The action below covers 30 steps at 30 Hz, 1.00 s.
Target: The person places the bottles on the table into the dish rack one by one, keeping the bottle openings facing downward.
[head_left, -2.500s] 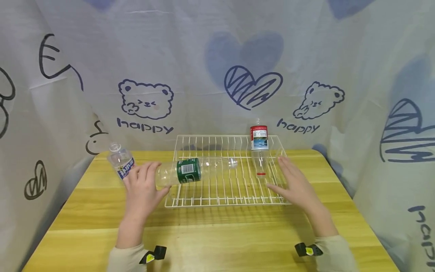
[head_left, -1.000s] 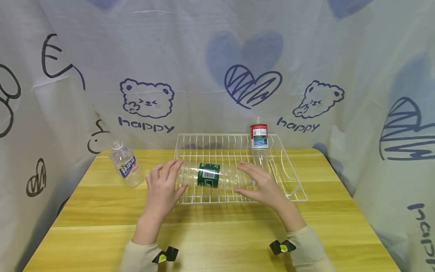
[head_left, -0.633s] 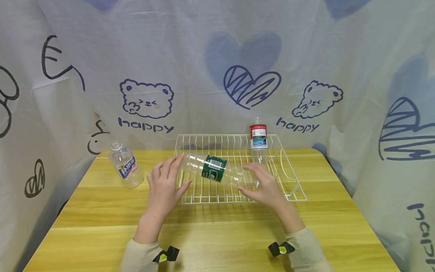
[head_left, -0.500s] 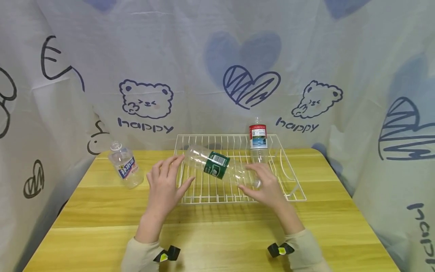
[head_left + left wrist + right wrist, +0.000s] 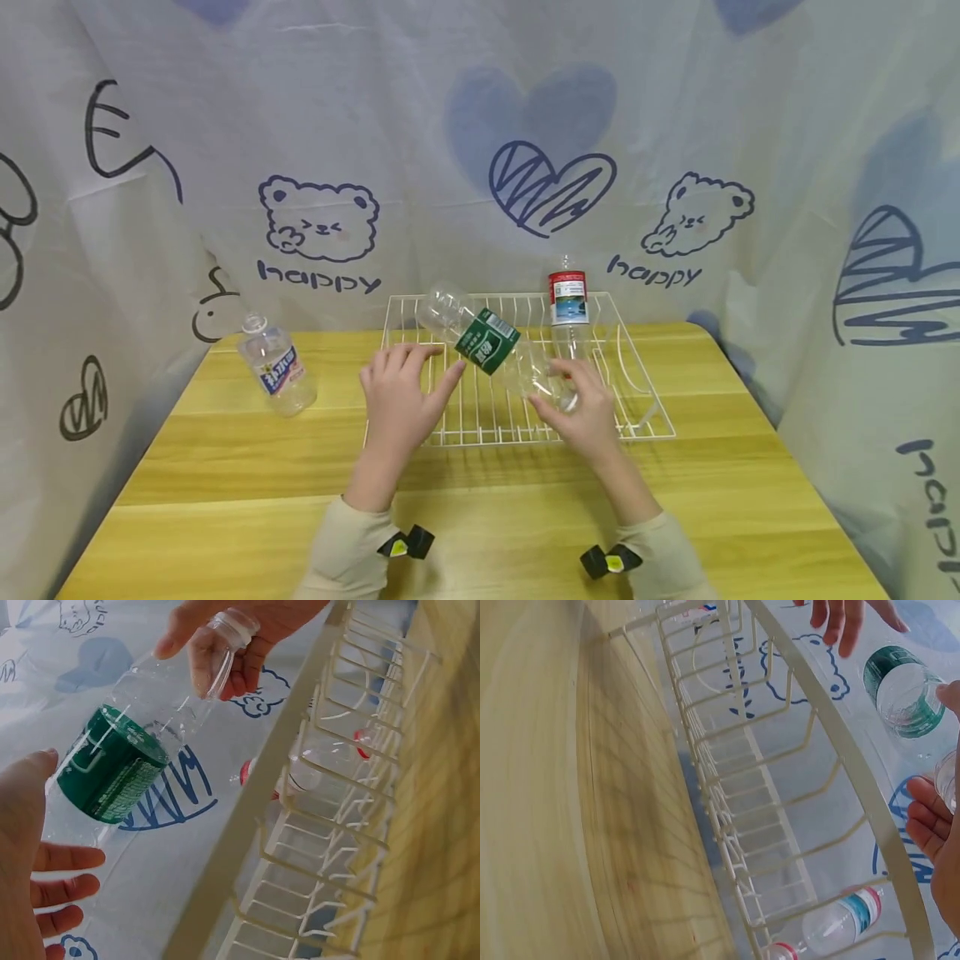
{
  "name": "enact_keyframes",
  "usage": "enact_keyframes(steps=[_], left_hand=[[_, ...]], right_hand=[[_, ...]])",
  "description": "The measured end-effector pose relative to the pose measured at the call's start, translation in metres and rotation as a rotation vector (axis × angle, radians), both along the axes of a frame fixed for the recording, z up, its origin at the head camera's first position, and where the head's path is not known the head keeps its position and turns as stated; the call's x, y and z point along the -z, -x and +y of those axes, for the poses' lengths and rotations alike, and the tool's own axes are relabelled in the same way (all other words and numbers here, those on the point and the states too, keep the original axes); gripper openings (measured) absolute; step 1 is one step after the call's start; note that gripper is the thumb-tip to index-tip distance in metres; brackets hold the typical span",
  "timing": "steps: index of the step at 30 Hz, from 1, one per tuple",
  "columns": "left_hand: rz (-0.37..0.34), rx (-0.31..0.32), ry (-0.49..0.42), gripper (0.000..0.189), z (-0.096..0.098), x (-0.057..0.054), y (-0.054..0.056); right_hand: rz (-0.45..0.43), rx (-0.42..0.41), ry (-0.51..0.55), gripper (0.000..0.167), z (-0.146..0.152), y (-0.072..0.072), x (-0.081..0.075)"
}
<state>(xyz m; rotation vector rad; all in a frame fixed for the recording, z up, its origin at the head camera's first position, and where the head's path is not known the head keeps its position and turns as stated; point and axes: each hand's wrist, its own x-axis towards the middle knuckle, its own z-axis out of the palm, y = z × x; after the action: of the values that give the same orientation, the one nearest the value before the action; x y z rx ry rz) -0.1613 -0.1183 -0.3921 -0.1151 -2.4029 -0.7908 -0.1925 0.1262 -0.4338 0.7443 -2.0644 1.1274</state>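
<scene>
Around you: a white wire rack fills the middle of the wood-grain tabletop toward its back edge. In its right part leans a slim clear bottle with a red-and-white label; from the head view your right hand hides part of its lower end. Near the tabletop's left edge, toward the back left corner, stands a squat clear uncapped bottle with a blue-and-white label.

In hand: your right hand pinches the neck end of a clear, ribbed plastic bottle with a green label, held tilted above the rack, base toward the back left corner. Your left hand is released, fingers apart beside the label; thumb contact cannot be judged.

Clearances: a strip of wood separates the squat bottle from the rack. A pale printed curtain hangs behind the back edge.
</scene>
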Motion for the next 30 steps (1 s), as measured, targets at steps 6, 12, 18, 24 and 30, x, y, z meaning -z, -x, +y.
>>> enact_keyframes(steps=[6, 12, 18, 24, 30], left_hand=[[-0.118, -0.077, -0.105, 0.068, 0.006, -0.009, 0.010], [-0.160, -0.103, -0.228, 0.071, 0.011, -0.018, 0.016], [-0.147, -0.078, -0.387, 0.061, 0.016, -0.027, 0.020], [-0.123, -0.064, -0.480, 0.057, 0.020, -0.034, 0.026], [-0.092, -0.078, -0.472, 0.057, 0.016, -0.041, 0.033]], right_hand=[[-0.047, -0.004, 0.028, 0.052, -0.005, -0.007, 0.002], [0.060, 0.011, 0.001, 0.052, -0.012, -0.007, 0.004], [0.121, 0.039, -0.039, 0.056, -0.017, -0.007, 0.004], [0.137, 0.069, -0.094, 0.060, -0.019, -0.006, 0.000], [0.086, 0.092, -0.159, 0.067, -0.012, -0.008, -0.001]])
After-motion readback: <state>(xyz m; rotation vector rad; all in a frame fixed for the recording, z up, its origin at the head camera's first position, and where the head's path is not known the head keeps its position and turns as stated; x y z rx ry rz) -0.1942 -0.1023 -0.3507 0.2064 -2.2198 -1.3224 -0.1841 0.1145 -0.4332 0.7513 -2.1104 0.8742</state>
